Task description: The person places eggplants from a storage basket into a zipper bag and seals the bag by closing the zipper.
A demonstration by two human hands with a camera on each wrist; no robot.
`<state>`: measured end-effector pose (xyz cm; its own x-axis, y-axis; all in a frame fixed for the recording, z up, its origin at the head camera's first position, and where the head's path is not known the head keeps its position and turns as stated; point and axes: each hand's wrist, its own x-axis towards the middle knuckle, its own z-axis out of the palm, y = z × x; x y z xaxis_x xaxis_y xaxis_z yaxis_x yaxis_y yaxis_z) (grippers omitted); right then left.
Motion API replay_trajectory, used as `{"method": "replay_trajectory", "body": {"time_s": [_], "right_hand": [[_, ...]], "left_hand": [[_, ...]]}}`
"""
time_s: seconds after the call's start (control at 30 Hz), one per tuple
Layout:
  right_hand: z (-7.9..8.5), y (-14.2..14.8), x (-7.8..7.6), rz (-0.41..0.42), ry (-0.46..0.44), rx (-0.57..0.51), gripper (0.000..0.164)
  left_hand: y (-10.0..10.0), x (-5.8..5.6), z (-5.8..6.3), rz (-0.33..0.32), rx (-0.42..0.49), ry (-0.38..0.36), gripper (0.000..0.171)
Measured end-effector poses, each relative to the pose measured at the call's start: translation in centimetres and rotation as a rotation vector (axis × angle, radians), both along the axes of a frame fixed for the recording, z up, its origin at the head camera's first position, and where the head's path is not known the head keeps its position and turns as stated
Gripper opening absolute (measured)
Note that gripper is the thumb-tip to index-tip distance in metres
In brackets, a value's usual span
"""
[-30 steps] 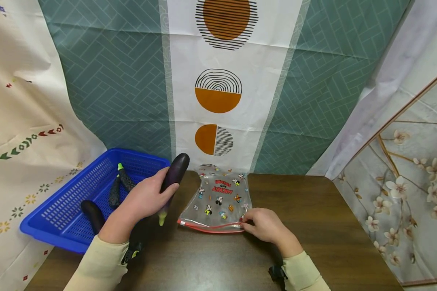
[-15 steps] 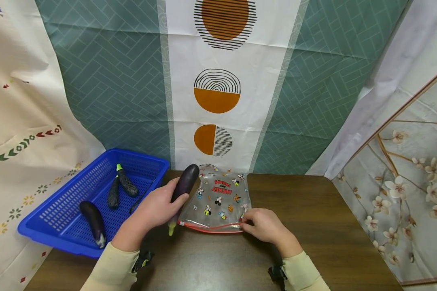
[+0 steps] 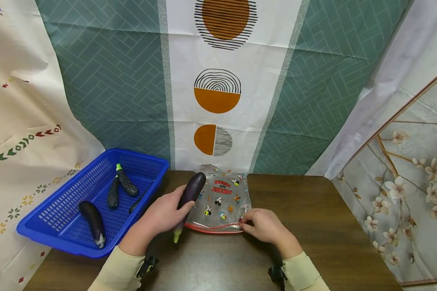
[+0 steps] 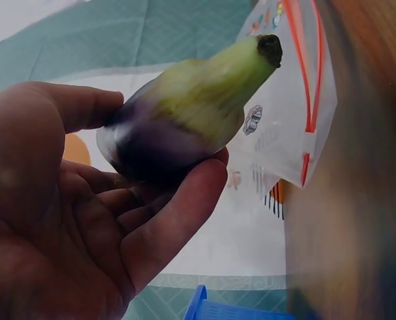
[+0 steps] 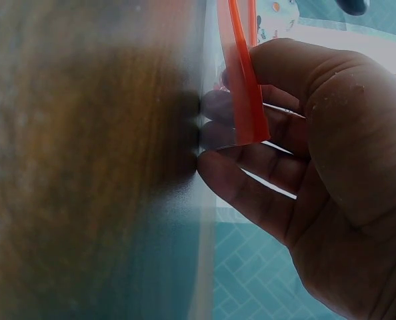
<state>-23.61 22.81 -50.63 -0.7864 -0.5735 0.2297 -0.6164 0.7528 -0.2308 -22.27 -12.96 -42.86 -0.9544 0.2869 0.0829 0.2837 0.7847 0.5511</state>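
A dark purple eggplant (image 3: pixel 193 189) is gripped by my left hand (image 3: pixel 166 212), its green stem end pointing toward me. In the left wrist view the pale green neck and cut stem of the eggplant (image 4: pixel 205 100) stick out past thumb and fingers. The eggplant overlaps the left side of a clear zip bag (image 3: pixel 222 202) with cartoon prints and a red zip edge, lying on the table. My right hand (image 3: pixel 264 226) pinches the bag's right front corner. In the right wrist view the bag's red zip strip (image 5: pixel 247 87) passes between thumb and fingers.
At left stands a blue plastic basket (image 3: pixel 58 194). In it lie another eggplant (image 3: pixel 92 222) and two dark netted, green-tipped vegetables (image 3: pixel 126 182). The brown wooden table (image 3: pixel 313 226) meets a patterned cloth backdrop (image 3: pixel 124 81) behind the bag.
My left hand has carried the eggplant right and toward me, from beside the basket to over the bag's left edge. The right hand keeps its hold on the bag's corner.
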Motion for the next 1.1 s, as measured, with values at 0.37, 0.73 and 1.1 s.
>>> {"method": "replay_trajectory", "body": {"time_s": [0.37, 0.73, 1.1], "right_hand": [[0.1, 0.1, 0.0, 0.008, 0.017, -0.001, 0.018], [0.1, 0.0, 0.0, 0.019, 0.029, 0.002, 0.017], [-0.1, 0.1, 0.1, 0.028, 0.066, -0.014, 0.012]], "left_hand": [[1.0, 0.2, -0.8, -0.025, -0.012, -0.009, 0.067], [1.8, 0.5, -1.8, -0.059, -0.005, -0.035, 0.065], [2.8, 1.0, -2.5, -0.139, -0.009, -0.006, 0.040]]}}
